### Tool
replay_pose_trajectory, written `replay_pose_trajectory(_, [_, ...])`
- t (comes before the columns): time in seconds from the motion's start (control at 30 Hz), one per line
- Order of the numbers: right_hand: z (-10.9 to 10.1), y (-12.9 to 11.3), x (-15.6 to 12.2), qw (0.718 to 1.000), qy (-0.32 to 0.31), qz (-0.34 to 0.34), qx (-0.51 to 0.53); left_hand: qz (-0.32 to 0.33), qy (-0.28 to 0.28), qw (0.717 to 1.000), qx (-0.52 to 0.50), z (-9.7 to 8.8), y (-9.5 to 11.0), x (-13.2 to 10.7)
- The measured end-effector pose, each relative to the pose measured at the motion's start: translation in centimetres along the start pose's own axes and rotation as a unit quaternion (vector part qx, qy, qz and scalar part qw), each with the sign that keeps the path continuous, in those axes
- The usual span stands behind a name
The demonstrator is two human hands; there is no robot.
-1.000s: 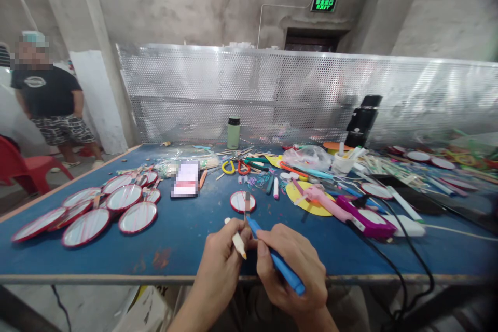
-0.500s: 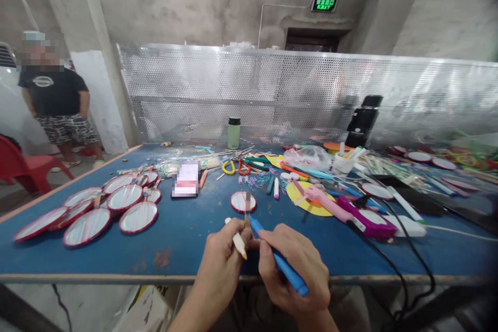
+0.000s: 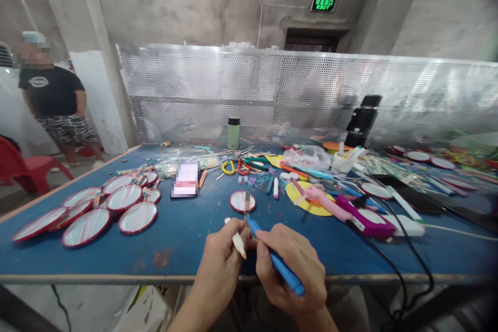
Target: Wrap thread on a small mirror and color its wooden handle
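My left hand [image 3: 220, 257] is closed round a white marker [image 3: 239, 245], whose orange tip points down toward me. The same fingers pinch a small flat stick [image 3: 247, 202], brown and grey, that stands up from them. In my right hand [image 3: 298, 270] is a blue pen-like tool [image 3: 287, 273], gripped like a pencil, its upper end close to the stick. Whether that end touches the stick is hard to see. Just beyond my fingers a small round white disc with a red rim [image 3: 237, 201] lies on the blue table [image 3: 175, 244], partly behind the stick.
Several larger red-rimmed discs [image 3: 138, 217] lie at the left beside a phone [image 3: 185, 179]. A green bottle [image 3: 233, 133] stands at the back. To the right are a yellow disc [image 3: 293, 202], a purple-and-pink device [image 3: 363, 218] and black cables [image 3: 412, 249]. A person [image 3: 54, 93] stands far left.
My right hand and the blue tool have shifted slightly left, closer to the left hand. My left hand stays almost still. The standing person has turned a little.
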State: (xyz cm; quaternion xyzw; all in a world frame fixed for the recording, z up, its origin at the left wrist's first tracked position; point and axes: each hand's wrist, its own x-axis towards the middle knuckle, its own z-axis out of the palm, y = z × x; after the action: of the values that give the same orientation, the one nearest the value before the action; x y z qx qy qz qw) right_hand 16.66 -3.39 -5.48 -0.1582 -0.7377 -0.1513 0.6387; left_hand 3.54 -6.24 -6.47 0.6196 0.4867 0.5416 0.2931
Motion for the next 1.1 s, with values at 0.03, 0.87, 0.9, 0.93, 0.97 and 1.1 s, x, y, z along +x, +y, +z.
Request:
replay_pose_trajectory(0.03, [-0.01, 0.02, 0.0, 1.0, -0.001, 0.001, 0.0, 0.0, 0.001, 1.0, 0.001, -0.01, -0.02, 0.0])
replay_pose_trajectory(0.87, [-0.14, 0.34, -0.48, 1.0, 0.013, 0.003, -0.003, -0.002, 0.001, 1.0, 0.003, 0.06, 0.02, 0.12])
replay_pose_trajectory(0.9, [-0.15, 0.32, -0.45, 1.0, 0.012, 0.001, -0.001, -0.002, 0.001, 1.0, 0.003, 0.05, 0.03, 0.11])
replay_pose_trajectory(0.93, [-0.16, 0.28, -0.4, 1.0, 0.01, 0.0, -0.001, -0.001, 0.001, 1.0, 0.003, 0.03, 0.03, 0.1])
replay_pose_trajectory(0.97, [-0.16, 0.23, -0.34, 1.0, 0.007, 0.0, -0.001, 0.001, 0.001, 1.0, 0.003, 0.0, 0.03, 0.08])
replay_pose_trajectory(1.1, [-0.09, 0.12, -0.26, 1.0, 0.011, 0.0, -0.011, 0.003, 0.003, 1.0, 0.0, -0.05, 0.01, -0.02])
